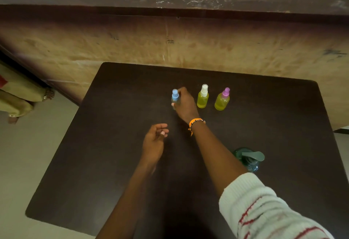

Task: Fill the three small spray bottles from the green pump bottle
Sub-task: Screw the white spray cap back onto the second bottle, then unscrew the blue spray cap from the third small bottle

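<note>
right hand (pixel 186 104) grasps blue-capped bottle (pixel 175 99), left of 2 filled bottles (pixel 203 97) | left hand (pixel 154 140) loose, empty | pump bottle (pixel 249 158) near right forearm | risk: forearm sweeps pump bottle over on pull-back

Right hand (pixel 186 104) around blue-capped spray bottle (pixel 175 98)

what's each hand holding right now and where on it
The right hand grips the blue-capped spray bottle round its body. The left hand holds nothing.
</note>
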